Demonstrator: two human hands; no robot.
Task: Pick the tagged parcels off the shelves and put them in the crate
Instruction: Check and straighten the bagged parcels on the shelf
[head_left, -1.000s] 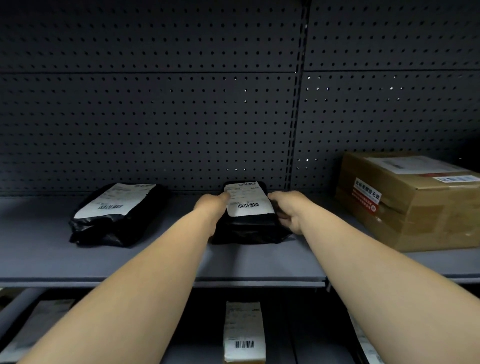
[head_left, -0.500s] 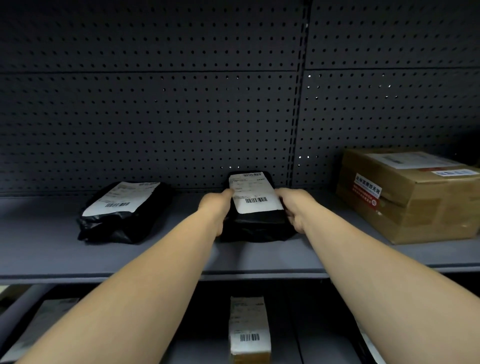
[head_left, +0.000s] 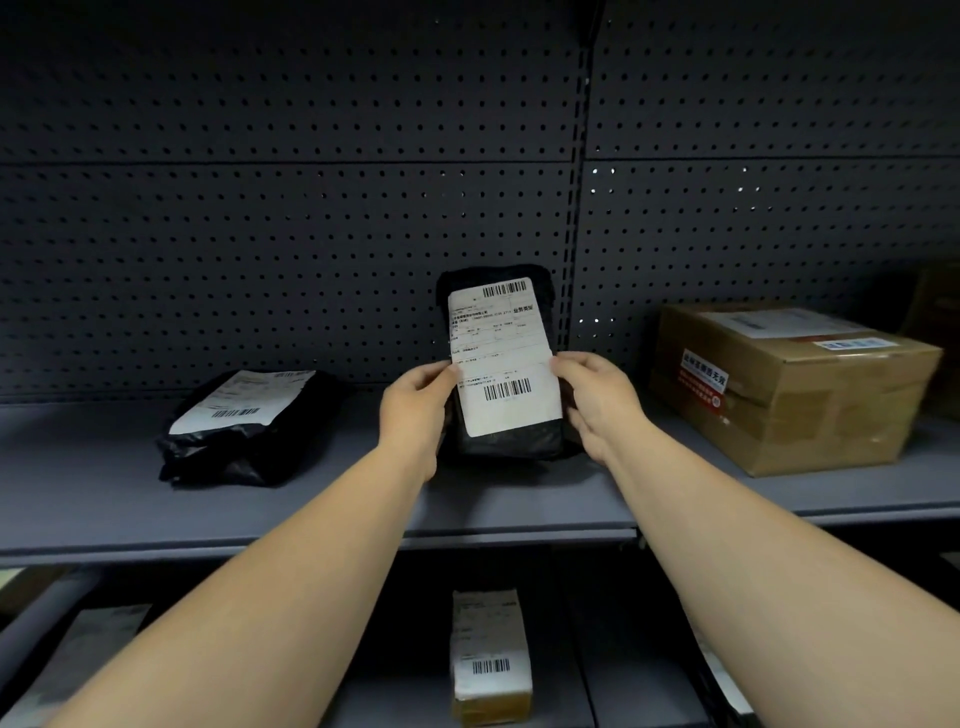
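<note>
A black bagged parcel (head_left: 501, 358) with a white barcode label stands tilted up on end at the middle of the grey shelf (head_left: 519, 493), its label facing me. My left hand (head_left: 415, 405) grips its left edge and my right hand (head_left: 597, 400) grips its right edge. Its lower end is at or just above the shelf surface; contact cannot be told. No crate is in view.
A second black bagged parcel (head_left: 244, 421) lies flat on the shelf to the left. A brown cardboard box (head_left: 784, 384) sits to the right. On the lower shelf are a small brown labelled parcel (head_left: 491, 660) and a flat one (head_left: 88, 654). A pegboard back wall (head_left: 311, 234) closes the shelf.
Both hands have tipped the middle black parcel up from lying flat to nearly upright, so its label now faces me. The other parcels have not moved.
</note>
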